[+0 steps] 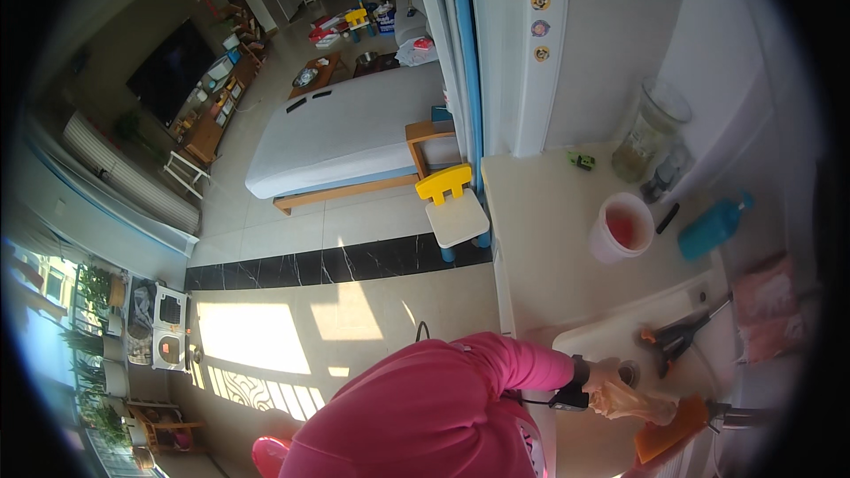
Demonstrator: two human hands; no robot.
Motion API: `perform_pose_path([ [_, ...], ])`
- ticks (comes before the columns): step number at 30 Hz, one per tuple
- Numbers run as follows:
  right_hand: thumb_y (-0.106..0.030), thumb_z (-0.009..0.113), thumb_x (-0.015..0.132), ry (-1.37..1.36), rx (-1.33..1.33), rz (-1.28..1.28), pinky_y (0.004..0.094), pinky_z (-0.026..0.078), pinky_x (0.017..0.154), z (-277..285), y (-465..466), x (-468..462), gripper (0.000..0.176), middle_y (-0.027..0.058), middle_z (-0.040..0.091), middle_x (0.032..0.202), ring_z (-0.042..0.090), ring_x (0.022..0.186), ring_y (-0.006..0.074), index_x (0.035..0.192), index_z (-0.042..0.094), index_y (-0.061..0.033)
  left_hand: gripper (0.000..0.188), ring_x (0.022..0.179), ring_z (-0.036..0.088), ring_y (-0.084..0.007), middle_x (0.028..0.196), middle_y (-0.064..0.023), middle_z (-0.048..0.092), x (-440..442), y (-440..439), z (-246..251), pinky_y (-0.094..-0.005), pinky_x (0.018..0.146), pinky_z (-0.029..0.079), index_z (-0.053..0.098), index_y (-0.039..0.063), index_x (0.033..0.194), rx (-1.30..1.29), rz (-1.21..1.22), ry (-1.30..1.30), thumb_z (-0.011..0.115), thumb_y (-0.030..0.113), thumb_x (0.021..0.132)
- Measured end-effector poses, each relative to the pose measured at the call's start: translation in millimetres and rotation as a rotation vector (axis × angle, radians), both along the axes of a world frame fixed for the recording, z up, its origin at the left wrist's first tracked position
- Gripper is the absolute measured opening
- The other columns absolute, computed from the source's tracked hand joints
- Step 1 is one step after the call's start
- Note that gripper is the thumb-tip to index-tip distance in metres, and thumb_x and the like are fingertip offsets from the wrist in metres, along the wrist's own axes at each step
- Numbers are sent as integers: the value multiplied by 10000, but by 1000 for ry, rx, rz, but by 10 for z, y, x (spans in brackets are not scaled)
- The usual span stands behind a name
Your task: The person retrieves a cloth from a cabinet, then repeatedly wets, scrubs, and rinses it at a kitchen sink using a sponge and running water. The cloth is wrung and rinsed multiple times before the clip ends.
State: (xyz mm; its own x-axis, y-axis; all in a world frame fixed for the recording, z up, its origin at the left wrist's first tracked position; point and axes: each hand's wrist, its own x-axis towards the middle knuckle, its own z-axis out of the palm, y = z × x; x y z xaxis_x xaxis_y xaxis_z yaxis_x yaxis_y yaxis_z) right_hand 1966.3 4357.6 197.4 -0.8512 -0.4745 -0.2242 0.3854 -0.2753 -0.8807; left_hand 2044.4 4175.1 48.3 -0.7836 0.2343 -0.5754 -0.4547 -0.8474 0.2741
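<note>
My left hand, in a thin translucent plastic glove, reaches over the white sink from a pink sleeve with a black strap and small device at the wrist. Its fingers close at the upper edge of an orange cloth or sponge, beside the metal faucet. The fingertips are partly hidden. My right hand is out of view. Beyond my left hand, a black-and-orange handled tool lies in the basin, near the round drain.
On the counter stand a white bucket with something red inside, a blue pump bottle and a glass vase. A pink packet lies behind the sink. A small yellow-backed chair stands by the counter's end.
</note>
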Motion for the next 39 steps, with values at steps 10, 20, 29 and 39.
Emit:
perform_pose_path([
  [10,-514,537,833,585,873,222,413,394,926,-697,-372,212,682,172,457,1194,491,1065,303,1278,355,-29,524,830,578,-205,940,-91,596,-181,361,-83,-416,765,485,569,96,966,653,51,517,437,588,839],
  [20,-430,474,900,557,1270,-98,445,423,752,-1326,-570,105,480,196,495,950,516,926,375,935,414,45,324,626,491,-56,688,57,506,-114,497,-99,-225,496,399,554,148,877,143,141,265,515,470,864],
  [29,-466,476,895,578,994,-18,420,458,767,-1713,-459,78,559,219,503,1065,545,963,341,1183,392,5,320,756,558,-92,847,32,586,-155,470,-212,-246,607,459,569,142,962,270,136,228,507,442,867],
  [39,-470,491,886,662,929,57,395,434,844,-1913,-434,18,627,249,473,1157,521,1042,357,1262,320,1,272,689,535,-98,777,9,561,-314,524,-547,-270,593,458,558,104,889,342,245,237,516,372,892],
])
